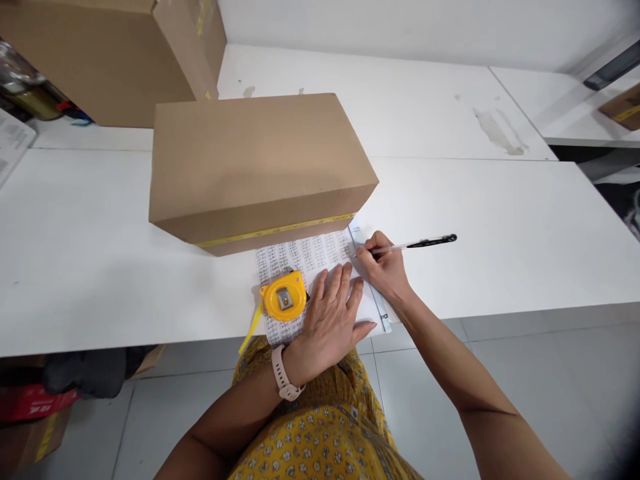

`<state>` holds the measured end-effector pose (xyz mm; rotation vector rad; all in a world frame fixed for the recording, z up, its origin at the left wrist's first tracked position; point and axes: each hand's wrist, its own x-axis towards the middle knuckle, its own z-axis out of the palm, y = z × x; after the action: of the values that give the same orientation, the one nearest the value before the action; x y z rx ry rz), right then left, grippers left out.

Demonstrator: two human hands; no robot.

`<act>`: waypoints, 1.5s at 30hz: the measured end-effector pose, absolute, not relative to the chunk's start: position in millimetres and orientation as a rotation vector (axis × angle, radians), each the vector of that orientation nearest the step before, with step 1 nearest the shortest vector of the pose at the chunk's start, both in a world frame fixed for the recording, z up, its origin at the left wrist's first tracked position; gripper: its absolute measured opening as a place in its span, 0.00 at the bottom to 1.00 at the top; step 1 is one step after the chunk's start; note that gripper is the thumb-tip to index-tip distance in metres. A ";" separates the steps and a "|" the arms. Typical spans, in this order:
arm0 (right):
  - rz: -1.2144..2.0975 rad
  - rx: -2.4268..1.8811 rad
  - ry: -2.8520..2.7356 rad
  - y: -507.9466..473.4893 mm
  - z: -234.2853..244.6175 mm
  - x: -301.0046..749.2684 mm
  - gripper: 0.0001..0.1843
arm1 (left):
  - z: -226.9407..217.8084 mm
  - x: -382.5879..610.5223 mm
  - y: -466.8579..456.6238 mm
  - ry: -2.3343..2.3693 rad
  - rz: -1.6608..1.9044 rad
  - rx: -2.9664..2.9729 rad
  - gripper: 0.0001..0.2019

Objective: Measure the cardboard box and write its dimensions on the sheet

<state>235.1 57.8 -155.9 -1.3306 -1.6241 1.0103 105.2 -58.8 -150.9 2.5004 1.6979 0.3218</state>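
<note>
In the head view, a sheet of paper (367, 303) covered in rows of handwriting lies at the table's front edge. My left hand (333, 310) rests flat on it with the fingers stretched out. My right hand (387, 267) is closed around a pen (425, 243), whose tip points at the upper right part of the sheet. A yellow tape measure (284, 297) sits on the paper just left of my left hand, its yellow strap hanging toward the edge. Behind the sheet stands a closed cardboard box (260, 157) with yellow tape along its front, covering the sheet's far edge.
A larger cardboard box (115, 60) stands at the back left of the white table (460, 220). Bottles or jars (37, 100) are beside it. At the far right is another taped box (625, 110). Below the table on the left lies a red package (37, 402).
</note>
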 end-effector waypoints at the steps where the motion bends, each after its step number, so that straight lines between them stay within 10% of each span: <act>1: 1.003 -1.330 -1.626 58.0 -156.2 235.3 0.14 | -150.9 105.2 -58.7 1.697 0.319 2.499 0.38; 33: 0.561 -1.396 -1.596 73.9 -164.8 260.3 0.05 | -146.2 102.3 -62.8 1.665 0.546 2.458 0.27; 38: 0.175 -1.576 -1.897 80.3 -175.4 274.1 0.21 | -119.7 79.5 -83.4 1.688 1.007 2.377 0.12; 45: -0.007 -1.607 -1.696 76.6 -169.4 271.2 0.31 | -137.4 26.8 -81.2 2.091 0.752 2.177 0.30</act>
<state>271.2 76.6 -169.4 -1.6066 -1.6963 -0.0067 26.8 -81.2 -137.4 2.1767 2.0910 0.7521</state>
